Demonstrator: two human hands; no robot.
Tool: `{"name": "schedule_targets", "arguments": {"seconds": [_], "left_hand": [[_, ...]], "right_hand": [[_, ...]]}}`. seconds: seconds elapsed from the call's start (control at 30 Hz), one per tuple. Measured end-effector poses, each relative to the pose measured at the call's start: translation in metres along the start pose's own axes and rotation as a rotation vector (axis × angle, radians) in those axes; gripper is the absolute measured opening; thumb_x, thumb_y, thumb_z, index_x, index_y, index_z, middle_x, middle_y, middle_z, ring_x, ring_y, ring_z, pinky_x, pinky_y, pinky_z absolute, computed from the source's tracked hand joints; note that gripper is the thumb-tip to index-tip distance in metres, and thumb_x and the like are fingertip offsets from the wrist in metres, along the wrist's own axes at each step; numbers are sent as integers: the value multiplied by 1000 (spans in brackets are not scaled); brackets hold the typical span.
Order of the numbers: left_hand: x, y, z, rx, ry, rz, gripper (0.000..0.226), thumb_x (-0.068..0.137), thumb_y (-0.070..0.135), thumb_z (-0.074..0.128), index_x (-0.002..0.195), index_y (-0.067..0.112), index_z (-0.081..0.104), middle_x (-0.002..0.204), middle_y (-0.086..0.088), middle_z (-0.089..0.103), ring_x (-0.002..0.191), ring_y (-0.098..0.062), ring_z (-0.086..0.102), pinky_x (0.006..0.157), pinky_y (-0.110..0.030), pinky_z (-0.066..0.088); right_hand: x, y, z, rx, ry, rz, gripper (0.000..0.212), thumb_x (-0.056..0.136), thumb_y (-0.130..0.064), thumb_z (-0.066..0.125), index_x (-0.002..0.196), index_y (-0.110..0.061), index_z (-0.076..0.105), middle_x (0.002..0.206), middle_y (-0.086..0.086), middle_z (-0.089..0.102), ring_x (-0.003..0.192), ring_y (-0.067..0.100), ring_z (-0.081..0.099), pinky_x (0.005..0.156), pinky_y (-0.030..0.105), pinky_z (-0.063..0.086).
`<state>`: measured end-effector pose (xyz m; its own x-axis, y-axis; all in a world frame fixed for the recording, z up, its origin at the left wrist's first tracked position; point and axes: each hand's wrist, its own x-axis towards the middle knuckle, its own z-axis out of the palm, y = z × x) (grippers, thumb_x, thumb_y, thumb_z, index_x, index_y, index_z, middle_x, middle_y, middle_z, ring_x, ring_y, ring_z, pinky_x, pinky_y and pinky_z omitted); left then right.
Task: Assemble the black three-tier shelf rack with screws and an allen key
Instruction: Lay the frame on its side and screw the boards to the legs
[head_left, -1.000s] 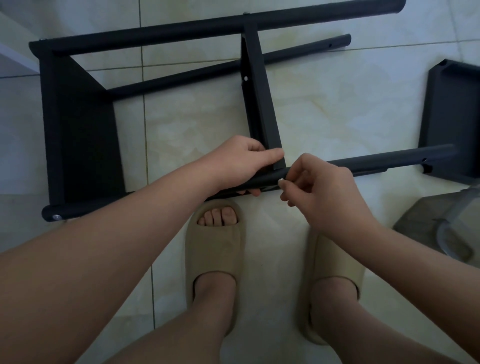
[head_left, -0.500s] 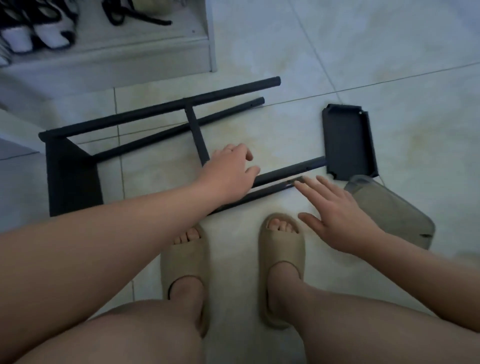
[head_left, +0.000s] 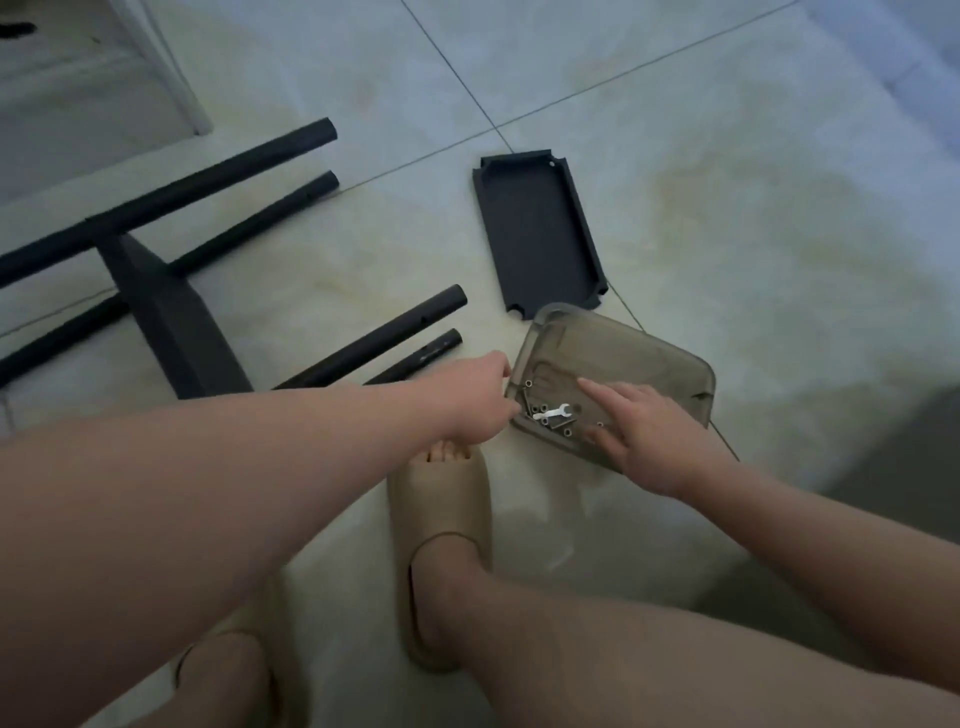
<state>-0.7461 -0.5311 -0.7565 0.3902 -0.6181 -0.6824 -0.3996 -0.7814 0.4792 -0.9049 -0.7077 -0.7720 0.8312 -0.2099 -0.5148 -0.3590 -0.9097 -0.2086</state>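
The half-built black rack (head_left: 171, 322) lies on its side on the pale tiled floor (head_left: 727, 182), at about 9 o'clock in the view. One flat shelf is fixed between its long round poles (head_left: 374, 343). The free ends of the poles point toward 2 o'clock.

A loose black shelf (head_left: 537, 234) lies flat on the floor at about 12 o'clock. It is apart from the rack. Its near corner is just beside a see-through brown tray (head_left: 639, 358).

The tray sits near the middle, a bit toward 3 o'clock. In its near left corner lie a bunch of small dark screws (head_left: 543, 409) and a little white spanner (head_left: 552, 413).

The left hand (head_left: 475, 402) is at the tray's 9 o'clock edge. Its fingers curl down out of sight, so I cannot tell if it holds anything.

The right hand (head_left: 652, 441) is in the tray at about 4 o'clock from the screws. Its fingers (head_left: 602, 395) are straight and spread out. They touch the tray bottom and hold nothing.

A tan slipper (head_left: 441, 530) stands on the floor at 6 o'clock from the left hand.
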Motion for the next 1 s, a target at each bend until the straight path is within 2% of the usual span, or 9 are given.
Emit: {"name": "schedule_targets", "arguments": {"seconds": [0.07, 0.17, 0.23, 0.33, 0.47, 0.57, 0.67, 0.8, 1.0], "left_hand": [[18, 2, 14, -41, 21, -16, 51, 100, 40, 53, 142, 19, 35, 125, -8, 62, 102, -27, 64, 89, -41, 53], [34, -2, 27, -168, 80, -48, 40, 100, 36, 48, 136, 22, 38, 106, -9, 65, 76, -29, 69, 66, -43, 60], [41, -7, 32, -250, 85, -62, 29, 100, 34, 47, 128, 25, 44, 94, -9, 67, 68, -34, 71, 55, -44, 60], [47, -13, 35, -336, 87, -57, 16, 100, 33, 50, 116, 28, 51, 81, -6, 68, 63, -35, 70, 43, -35, 54], [53, -17, 38, -426, 99, -46, 9, 99, 29, 56, 107, 24, 55, 83, -7, 70, 77, -35, 72, 54, -39, 55], [54, -17, 40, -453, 86, -44, 5, 98, 28, 58, 97, 26, 53, 84, -7, 71, 80, -35, 72, 55, -41, 56], [56, -15, 40, -437, 88, -48, 8, 98, 30, 58, 100, 24, 53, 85, -5, 72, 81, -31, 72, 58, -37, 54], [55, -14, 40, -414, 78, -64, 13, 98, 33, 57, 106, 23, 54, 87, -6, 72, 78, -30, 71, 54, -28, 48], [54, -13, 39, -431, 75, -73, 12, 98, 35, 57, 105, 27, 52, 94, -6, 72, 84, -29, 72, 62, -38, 57]], "right_hand": [[12, 12, 11, 77, -24, 46, 60, 103, -36, 53, 158, -27, 31, 149, 3, 50, 136, 28, 44, 108, 40, 40], [33, 22, 27, 132, -54, 84, 55, 101, -33, 57, 153, -26, 41, 145, 4, 54, 132, 28, 50, 104, 41, 45], [48, 27, 35, 165, -66, 107, 52, 98, -30, 61, 148, -25, 48, 139, 6, 59, 128, 29, 55, 102, 42, 48], [68, 34, 44, 154, -94, 118, 42, 95, -22, 62, 137, -25, 58, 131, 7, 65, 120, 31, 60, 97, 42, 52], [81, 51, 51, 66, -137, 154, 36, 93, -15, 57, 128, -23, 62, 127, 8, 66, 115, 33, 61, 90, 43, 53], [82, 62, 57, 9, -158, 181, 28, 92, -14, 60, 120, -15, 61, 122, 12, 65, 111, 35, 61, 84, 40, 51], [84, 65, 59, 0, -165, 191, 25, 91, -12, 60, 116, -12, 60, 118, 14, 64, 107, 36, 61, 80, 38, 49], [82, 64, 63, -27, -222, 195, 26, 89, -13, 65, 114, -11, 59, 116, 16, 65, 105, 36, 62, 80, 38, 52], [76, 54, 66, -16, -180, 127, 33, 92, -11, 55, 124, -16, 61, 120, 15, 62, 108, 38, 62, 84, 40, 52]]}}
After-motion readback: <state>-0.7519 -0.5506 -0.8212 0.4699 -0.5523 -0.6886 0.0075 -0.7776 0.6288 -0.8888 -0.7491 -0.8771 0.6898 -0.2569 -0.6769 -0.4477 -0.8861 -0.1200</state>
